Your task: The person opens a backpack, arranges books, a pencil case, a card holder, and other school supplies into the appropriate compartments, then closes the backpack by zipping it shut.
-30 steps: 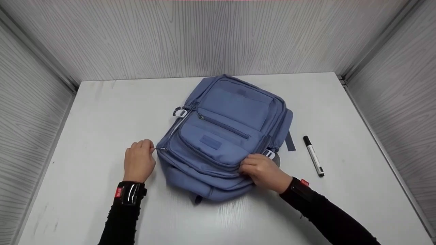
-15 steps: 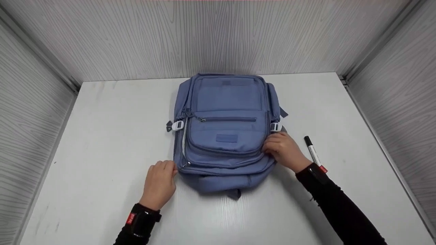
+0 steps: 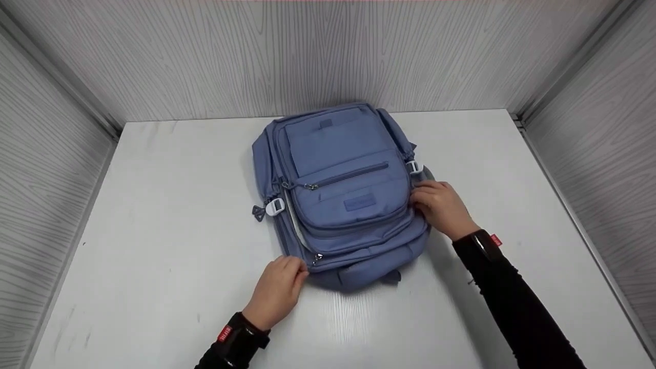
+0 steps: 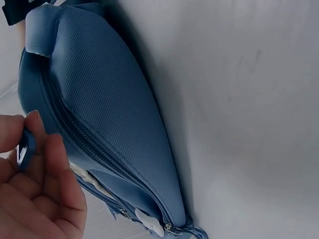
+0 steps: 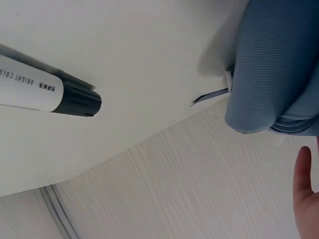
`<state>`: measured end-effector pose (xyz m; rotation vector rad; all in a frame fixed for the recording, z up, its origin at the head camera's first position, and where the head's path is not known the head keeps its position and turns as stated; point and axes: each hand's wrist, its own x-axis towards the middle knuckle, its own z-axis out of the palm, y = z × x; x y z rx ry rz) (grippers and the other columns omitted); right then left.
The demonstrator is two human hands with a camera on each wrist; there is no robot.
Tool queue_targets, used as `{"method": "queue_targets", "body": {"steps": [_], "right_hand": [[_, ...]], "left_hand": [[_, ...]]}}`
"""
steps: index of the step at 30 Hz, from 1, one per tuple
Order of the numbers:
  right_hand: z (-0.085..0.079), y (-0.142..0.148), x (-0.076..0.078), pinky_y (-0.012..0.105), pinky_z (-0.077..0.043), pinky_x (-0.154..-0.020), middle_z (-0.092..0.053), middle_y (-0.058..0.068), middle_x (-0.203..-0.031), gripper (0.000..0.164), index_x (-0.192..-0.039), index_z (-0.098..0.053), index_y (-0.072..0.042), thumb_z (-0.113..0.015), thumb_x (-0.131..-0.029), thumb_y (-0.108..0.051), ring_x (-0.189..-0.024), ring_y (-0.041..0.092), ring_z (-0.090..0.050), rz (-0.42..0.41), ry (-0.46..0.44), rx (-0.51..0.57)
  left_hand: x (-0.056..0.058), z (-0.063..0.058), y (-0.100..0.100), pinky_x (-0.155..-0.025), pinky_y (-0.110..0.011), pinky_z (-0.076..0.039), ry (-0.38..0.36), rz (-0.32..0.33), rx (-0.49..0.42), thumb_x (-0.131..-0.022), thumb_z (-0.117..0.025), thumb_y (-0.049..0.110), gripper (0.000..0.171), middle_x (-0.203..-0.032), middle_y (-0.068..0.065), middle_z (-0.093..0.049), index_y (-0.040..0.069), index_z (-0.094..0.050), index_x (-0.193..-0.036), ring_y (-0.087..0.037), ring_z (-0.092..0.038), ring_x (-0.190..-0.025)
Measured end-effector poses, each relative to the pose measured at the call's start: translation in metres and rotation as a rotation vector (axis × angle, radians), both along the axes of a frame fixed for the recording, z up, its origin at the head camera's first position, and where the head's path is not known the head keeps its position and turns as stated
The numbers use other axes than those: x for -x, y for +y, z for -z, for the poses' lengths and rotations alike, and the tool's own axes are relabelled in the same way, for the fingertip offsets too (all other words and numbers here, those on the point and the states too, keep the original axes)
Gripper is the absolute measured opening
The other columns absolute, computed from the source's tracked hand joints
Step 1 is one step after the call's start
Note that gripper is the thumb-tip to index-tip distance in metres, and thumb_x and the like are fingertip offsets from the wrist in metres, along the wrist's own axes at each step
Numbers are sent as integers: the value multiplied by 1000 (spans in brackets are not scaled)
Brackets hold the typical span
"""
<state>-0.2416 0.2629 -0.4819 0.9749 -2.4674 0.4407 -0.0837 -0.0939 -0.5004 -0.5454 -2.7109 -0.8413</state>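
A blue backpack (image 3: 338,148) lies on its back on the white table, turned slightly, with its front pockets facing up. My left hand (image 3: 277,289) is at its lower left corner. In the left wrist view, the thumb and fingers pinch a blue zipper pull (image 4: 30,147). A pale gap shows along the left zipper (image 3: 296,223), which is parted there. My right hand (image 3: 443,210) grips the bag's right side by the front pocket, fingers curled at the edge. Only part of its thumb (image 5: 302,172) shows in the right wrist view; the other fingertips are hidden.
A white marker with a black cap (image 5: 40,87) lies on the table to the right of the bag, hidden under the right arm in the head view. White buckles (image 3: 275,206) sit on the bag's sides. Grained panels (image 3: 205,56) enclose the table's back and sides.
The backpack has turned, its lower end swinging to the right. My left hand has moved right and toward the near edge; my right hand has moved right and away. The right arm now covers the marker.
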Motion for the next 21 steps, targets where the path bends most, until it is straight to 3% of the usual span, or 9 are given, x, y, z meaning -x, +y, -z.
{"method": "queue_targets", "body": {"steps": [4, 7, 10, 13, 17, 21], "right_hand": [[-3, -21, -22, 44, -49, -75, -71, 12, -85, 15, -82, -67, -4, -61, -76, 8, -85, 31, -63, 2, 110, 125], [-3, -54, -48, 41, -49, -73, -67, 9, -81, 15, -82, -65, -4, -59, -71, 5, -78, 27, -59, -65, 170, 202], [-3, -91, -76, 37, -51, -73, -68, 6, -85, 15, -89, -67, -6, -68, -75, 0, -80, 23, -61, -135, 169, 147], [-3, -120, -96, 34, -51, -72, -68, 2, -92, 17, -96, -69, -10, -75, -80, -7, -85, 19, -62, -128, 146, 56], [-2, -142, -108, 32, -50, -71, -68, 0, -94, 17, -98, -70, -12, -77, -82, -12, -86, 18, -62, -39, 127, -7], [0, -150, -109, 32, -50, -71, -68, 0, -94, 21, -97, -71, -12, -81, -79, -14, -86, 19, -62, 7, 123, -28]], "left_hand": [[1, -1, -1, -71, -31, -46, -35, -5, -43, -89, -69, 5, 11, -81, -2, -60, 8, -59, -88, -14, -55, -78], [1, -1, -2, -72, -30, -48, -58, -15, -75, -89, -69, 3, 11, -82, -2, -60, 8, -59, -89, -13, -55, -79], [0, -2, -3, -73, -29, -50, -60, -18, -113, -89, -69, 2, 10, -85, -2, -61, 8, -60, -90, -14, -57, -81], [-1, -2, -3, -74, -29, -51, -48, -15, -145, -88, -70, 3, 11, -86, -1, -61, 9, -61, -90, -14, -59, -83], [-2, -3, -1, -74, -29, -52, -59, 1, -179, -88, -71, 4, 11, -86, -2, -62, 10, -61, -90, -14, -61, -83], [-2, -8, 0, -73, -28, -54, -90, 19, -238, -89, -69, 3, 9, -86, -3, -62, 8, -62, -91, -15, -62, -81]]}}
